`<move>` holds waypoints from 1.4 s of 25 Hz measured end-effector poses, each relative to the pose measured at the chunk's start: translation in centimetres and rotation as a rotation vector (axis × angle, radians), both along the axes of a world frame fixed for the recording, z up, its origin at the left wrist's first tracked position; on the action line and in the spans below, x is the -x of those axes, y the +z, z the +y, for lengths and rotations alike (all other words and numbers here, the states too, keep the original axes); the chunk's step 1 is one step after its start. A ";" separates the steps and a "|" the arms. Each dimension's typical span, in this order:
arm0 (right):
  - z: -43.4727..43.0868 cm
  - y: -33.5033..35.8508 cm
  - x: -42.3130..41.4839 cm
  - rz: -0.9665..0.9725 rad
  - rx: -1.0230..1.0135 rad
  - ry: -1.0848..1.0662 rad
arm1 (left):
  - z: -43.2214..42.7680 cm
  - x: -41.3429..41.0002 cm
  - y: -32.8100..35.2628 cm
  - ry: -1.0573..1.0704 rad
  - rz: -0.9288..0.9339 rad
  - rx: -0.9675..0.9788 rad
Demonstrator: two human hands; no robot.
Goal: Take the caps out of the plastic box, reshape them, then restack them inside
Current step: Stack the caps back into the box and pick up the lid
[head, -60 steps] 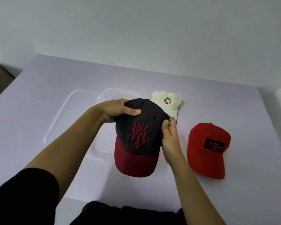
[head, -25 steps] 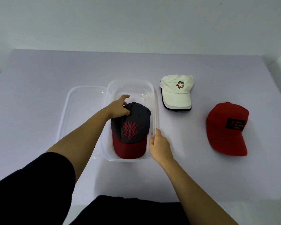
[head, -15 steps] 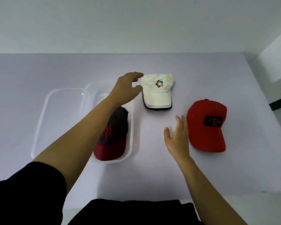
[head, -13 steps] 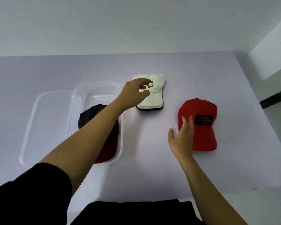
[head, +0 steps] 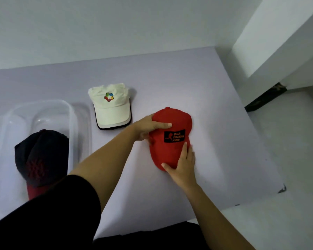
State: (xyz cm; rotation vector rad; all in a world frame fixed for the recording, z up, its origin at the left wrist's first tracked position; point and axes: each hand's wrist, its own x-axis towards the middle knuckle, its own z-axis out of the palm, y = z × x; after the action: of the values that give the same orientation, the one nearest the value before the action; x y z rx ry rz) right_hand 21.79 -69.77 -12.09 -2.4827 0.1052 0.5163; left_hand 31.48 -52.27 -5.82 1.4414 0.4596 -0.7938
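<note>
Head view. Both hands hold the red cap, which lies crown away from the person on the lavender desk. The left hand grips the near-left side of the crown: its thumb lies straight across the top of the fabric, just above the black patch with orange lettering, while its fingers curl at the cap's left edge. The right hand takes the brim, with the thumb at the brim's front edge and the fingers laid along its right side, reaching up toward the patch. Whether the cap is lifted clear of the desk cannot be told.

Beyond the left hand and to its left lies the white cap, flat on the desk, brim toward the person, a multicoloured emblem on its front. It is close to the red cap without touching it.

Further left of the left forearm stands the clear plastic box. Inside it rests the dark cap with a maroon brim, partly covered by the person's black sleeve.
</note>
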 end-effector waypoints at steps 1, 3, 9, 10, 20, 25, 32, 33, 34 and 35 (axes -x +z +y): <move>-0.1 0.0 -0.1 -0.001 0.009 0.002 | -0.3 -0.2 -0.1 -0.023 0.015 -0.003; -0.1 0.0 0.1 -0.019 0.016 -0.001 | -0.5 -0.3 -0.2 -0.034 0.043 -0.002; 0.1 1.5 0.9 -0.093 -0.069 0.044 | 0.8 0.8 1.8 -0.040 0.008 0.010; 0.4 2.2 1.3 -0.109 -0.099 0.024 | 1.7 1.0 2.7 -0.048 -0.028 0.008; 17.9 9.2 4.3 -0.250 -0.448 0.229 | 23.0 8.9 16.7 0.056 -0.415 -0.205; 27.6 9.4 5.7 -0.228 -0.418 0.433 | 33.1 13.3 18.1 0.198 -0.483 -0.343; 33.8 5.8 5.7 0.006 0.018 0.673 | 39.1 14.7 14.8 0.219 -0.591 -0.431; 34.1 5.6 5.6 0.021 0.051 0.682 | 39.4 14.4 14.4 0.186 -0.604 -0.433; 34.3 5.5 5.6 0.024 0.059 0.681 | 39.6 14.1 13.9 0.154 -0.616 -0.432; 34.4 5.6 5.6 0.019 0.049 0.669 | 39.7 13.7 13.6 0.128 -0.623 -0.433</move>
State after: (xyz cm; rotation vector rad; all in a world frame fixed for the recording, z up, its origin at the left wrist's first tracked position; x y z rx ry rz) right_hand 16.19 -35.35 -6.52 -2.5244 -0.7343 0.8102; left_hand 17.77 -12.52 7.79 1.9398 0.2411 -0.1123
